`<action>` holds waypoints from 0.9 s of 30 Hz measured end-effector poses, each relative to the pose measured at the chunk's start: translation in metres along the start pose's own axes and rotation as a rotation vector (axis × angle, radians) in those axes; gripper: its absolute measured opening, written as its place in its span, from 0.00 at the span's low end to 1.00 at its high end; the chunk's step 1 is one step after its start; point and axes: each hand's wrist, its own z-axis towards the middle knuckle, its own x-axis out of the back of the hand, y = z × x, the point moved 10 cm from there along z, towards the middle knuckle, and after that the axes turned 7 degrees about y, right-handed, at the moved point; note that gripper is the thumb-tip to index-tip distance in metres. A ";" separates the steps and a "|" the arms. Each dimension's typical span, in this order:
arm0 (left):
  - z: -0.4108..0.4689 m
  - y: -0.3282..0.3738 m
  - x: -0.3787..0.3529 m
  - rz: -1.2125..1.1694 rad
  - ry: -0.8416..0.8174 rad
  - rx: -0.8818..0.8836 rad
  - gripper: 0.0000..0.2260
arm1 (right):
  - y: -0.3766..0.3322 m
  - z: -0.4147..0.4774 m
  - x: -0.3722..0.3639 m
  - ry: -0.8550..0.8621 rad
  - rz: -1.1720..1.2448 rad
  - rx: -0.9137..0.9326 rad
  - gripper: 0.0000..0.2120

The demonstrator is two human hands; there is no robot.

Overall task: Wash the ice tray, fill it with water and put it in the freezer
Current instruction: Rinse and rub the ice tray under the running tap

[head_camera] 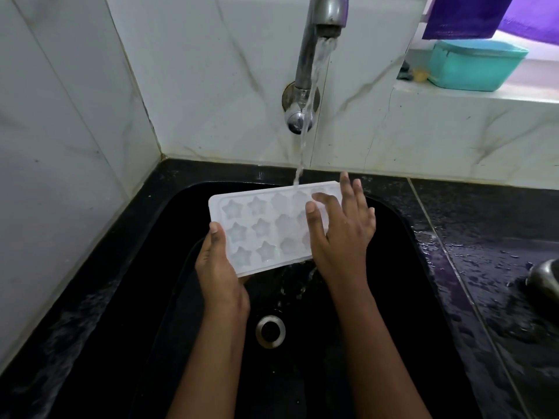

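**Ice tray under the running tap, held over the sink**

Two bare forearms (378,358) rise from the bottom of the frame toward its centre. There the white ice tray (260,234), with star-shaped cups, is held in the air above the black sink (393,297), resting on nothing.

The left hand (217,267) grips the tray's near left corner. Its thumb lies on the top rim and its fingers are hidden beneath, probably so that one hand carries the weight and the other is free. The right hand (341,237) is open, its spread fingers lying across the cups at the tray's right end. This looks like rubbing them clean, so I judge the washing step to be in hand.

The stream of water (305,131) lands on the tray's far edge, just beside the right fingertips. Water spills off the near edge into the bowl, which suggests the tray is tipped to shed rinse water, not level for filling.

Below the tray, at lower centre, sits the drain (270,331). The tap (320,31) comes down from the top centre, mounted on the pale tiled wall (211,86). At right, the black counter (484,237) is wet with droplets. On a ledge at upper right stands a teal tub (475,65), below a hanging purple cloth (465,13).
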 end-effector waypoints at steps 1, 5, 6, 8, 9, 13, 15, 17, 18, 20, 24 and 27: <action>0.002 0.002 0.003 0.002 0.011 0.001 0.12 | 0.001 0.001 -0.002 -0.014 -0.015 0.003 0.25; 0.011 0.011 0.011 0.011 0.014 0.000 0.16 | -0.004 -0.003 -0.016 -0.110 0.005 0.030 0.27; 0.013 0.013 0.011 0.023 0.004 0.000 0.17 | -0.006 -0.005 -0.019 -0.130 -0.005 0.033 0.28; 0.016 0.016 0.012 0.062 -0.022 0.005 0.16 | -0.012 -0.009 -0.027 -0.195 -0.042 0.039 0.26; 0.016 0.018 0.012 0.082 -0.037 0.005 0.16 | -0.014 -0.011 -0.032 -0.238 -0.052 0.040 0.23; 0.021 0.025 0.021 0.116 -0.022 -0.016 0.16 | -0.014 -0.016 -0.039 -0.319 -0.103 0.079 0.17; 0.018 0.024 0.021 0.124 -0.017 -0.010 0.16 | -0.012 -0.016 -0.035 -0.272 -0.171 0.096 0.19; 0.015 0.020 0.016 0.118 -0.026 0.009 0.17 | -0.016 -0.018 -0.035 -0.234 -0.192 0.099 0.25; 0.013 0.018 0.015 0.108 -0.026 0.020 0.18 | -0.020 -0.020 -0.036 -0.232 -0.176 0.114 0.29; 0.014 0.018 0.018 0.089 -0.004 0.027 0.18 | -0.025 -0.022 -0.038 -0.261 -0.152 0.151 0.31; 0.013 0.016 0.019 0.107 -0.006 0.023 0.18 | -0.011 -0.014 -0.027 -0.192 -0.207 0.103 0.29; 0.009 0.012 0.015 0.106 -0.014 0.037 0.17 | -0.016 -0.022 -0.034 -0.215 -0.179 0.098 0.30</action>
